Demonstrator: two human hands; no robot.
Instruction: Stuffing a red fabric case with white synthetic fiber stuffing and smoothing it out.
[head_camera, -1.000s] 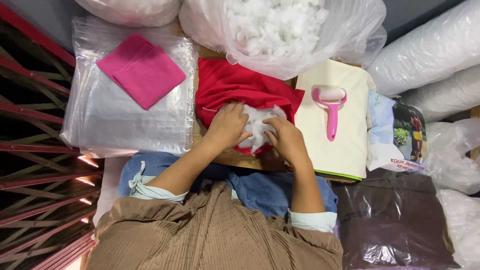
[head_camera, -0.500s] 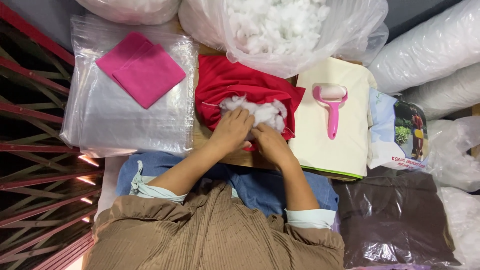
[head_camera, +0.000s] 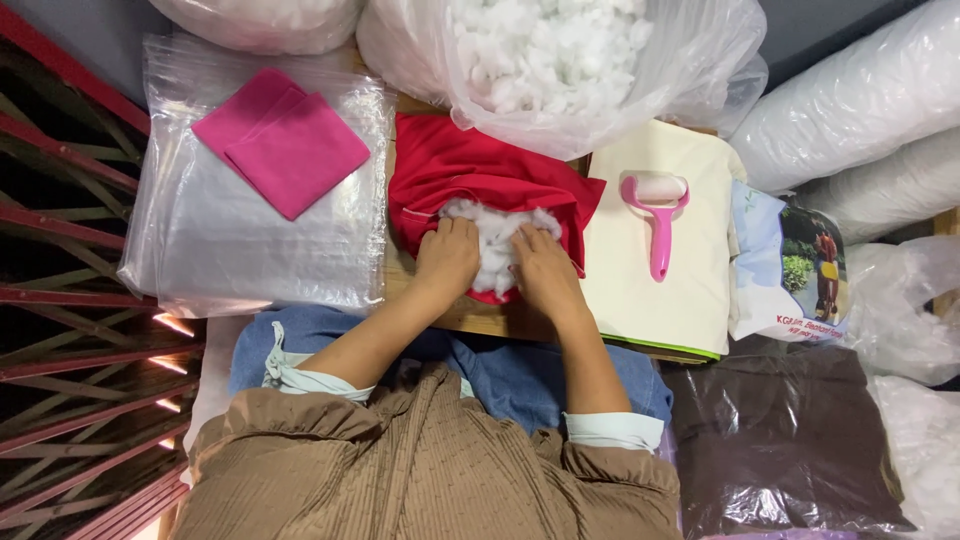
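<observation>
A: Fingers of the left hand (head_camera: 447, 262) curl down into the clump of white fluffy fibre stuffing (head_camera: 497, 245), pressing and grasping it; those of the right hand (head_camera: 545, 275) do likewise from the other side.

B: Noted. Where does that stuffing sit?

A: Head view: inside the mouth of the red soft cloth cover (head_camera: 480, 185), between the two hands, touching both. Fingertips are partly buried in it. Texture loose and tufted; the cloth is smooth, with folds.

B: Surroundings?

A: Cover lies on a wooden board (head_camera: 470, 315). Left of it, a stack of clear glossy plastic bags (head_camera: 250, 250) with folded pink cloth squares (head_camera: 280, 140) on top. Right, a cream flat fabric piece (head_camera: 650, 290) bearing a pink plastic lint roller (head_camera: 657, 215). Above, a large clear plastic sack of white stuffing (head_camera: 560, 60). Far right, white rolled wadding (head_camera: 850, 110); lower right, a dark brown fabric in clear wrap (head_camera: 780, 440). Red metal grille (head_camera: 60, 300) along the left edge.
</observation>
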